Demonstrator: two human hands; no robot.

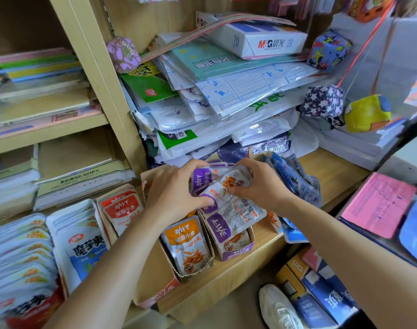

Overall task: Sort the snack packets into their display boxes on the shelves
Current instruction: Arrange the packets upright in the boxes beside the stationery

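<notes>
Both hands grip one bundle of purple snack packets (pixel 220 184) above the purple display box (pixel 238 251) on the wooden shelf. My left hand (pixel 176 191) curls round the bundle's left side with its thumb on the front. On the right side, my right hand (pixel 259 184) pinches the bundle. More purple packets (pixel 236 219) lie slanted across the top of that box. An orange packet (pixel 190 248) stands in the box to its left, and red packets (pixel 124 210) fill the box further left. Blue packets (pixel 295 179) lie loose to the right.
White and blue packets (pixel 83 243) stand in rows at the lower left. A tall pile of paper and plastic bags (pixel 226 98) sits right behind the boxes. Fabric balls (pixel 324 102) hang at the right. Pink paper (pixel 378 203) lies on a counter; a shoe (pixel 278 307) and boxes sit below.
</notes>
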